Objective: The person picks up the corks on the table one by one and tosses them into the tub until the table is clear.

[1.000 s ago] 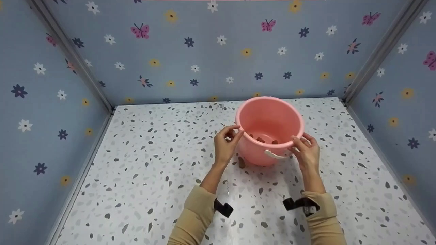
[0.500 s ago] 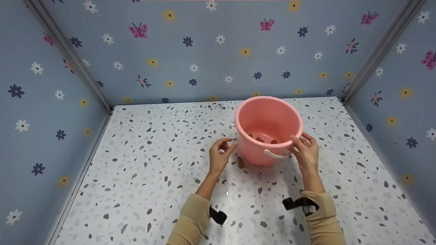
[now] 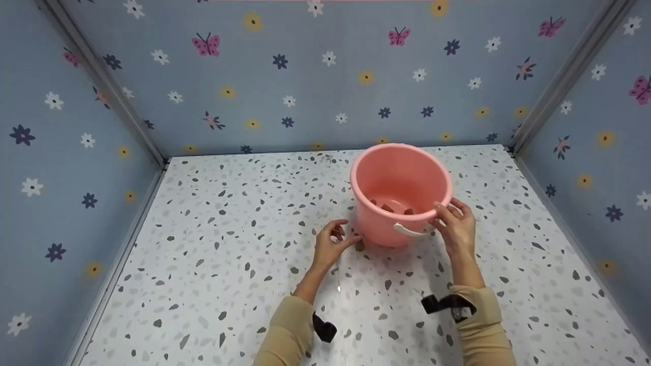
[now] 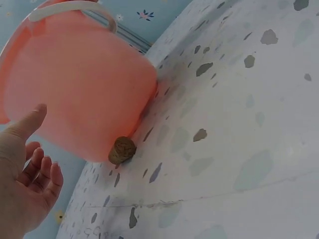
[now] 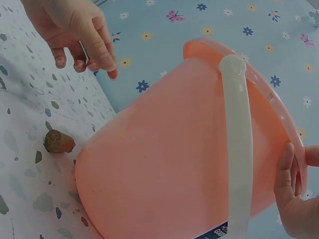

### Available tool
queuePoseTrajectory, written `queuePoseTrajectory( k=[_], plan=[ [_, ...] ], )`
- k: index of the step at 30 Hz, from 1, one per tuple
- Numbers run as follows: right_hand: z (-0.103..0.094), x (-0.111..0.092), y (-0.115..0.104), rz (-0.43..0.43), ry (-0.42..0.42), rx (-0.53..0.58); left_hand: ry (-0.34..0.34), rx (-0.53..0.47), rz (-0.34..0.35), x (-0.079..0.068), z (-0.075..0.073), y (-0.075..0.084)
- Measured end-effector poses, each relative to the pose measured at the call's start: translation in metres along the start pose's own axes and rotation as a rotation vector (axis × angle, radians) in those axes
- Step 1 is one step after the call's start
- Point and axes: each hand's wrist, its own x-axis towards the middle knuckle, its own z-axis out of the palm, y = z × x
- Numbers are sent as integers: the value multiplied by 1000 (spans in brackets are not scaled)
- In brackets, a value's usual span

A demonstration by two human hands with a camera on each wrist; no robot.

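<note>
A pink bucket (image 3: 379,226) stands on the speckled table, its white handle (image 3: 411,231) hanging down the near side. My right hand (image 3: 457,229) pinches the rim at the right, thumb inside and fingers outside in the right wrist view. Beside the bucket's left wall hovers my left hand (image 3: 328,249), holding nothing, thumb apart from its loosely bent fingers. A short brown cork (image 4: 122,151) lies on the table against or close to the foot of the bucket, just below the left thumb. Several brown pieces (image 3: 387,208) lie on the bucket's floor, partly hidden by the near rim.
The white table (image 3: 229,284) with grey speckles spreads out to the left and in front of the bucket. Blue flowered panels (image 3: 305,76) close off the back and both sides. Each wrist carries a black camera strap (image 3: 324,328).
My left hand has let go of the bucket's left rim and come down toward the cork, its thumb spreading away from the fingers. The right hand and bucket stay in place.
</note>
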Motion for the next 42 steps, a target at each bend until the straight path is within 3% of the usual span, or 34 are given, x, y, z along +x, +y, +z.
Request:
queuePoseTrajectory(
  k=[5, 12, 17, 24, 42],
  plan=[
    [-1, 0, 0, 0, 4, -18, -27, 11, -18, 2, 6, -34],
    [-1, 1, 1, -4, -1, -10, -42, 92, 4, 1, 14, -52],
    [-1, 0, 1, -9, 2, -18, -41, 147, 22, 0, 18, -57],
    [-1, 0, 0, -19, -6, -24, -65, 178, -57, -3, 23, -60],
    [-3, 1, 1, -18, -4, -32, -47, 369, -134, -3, 31, -65]
  ],
)
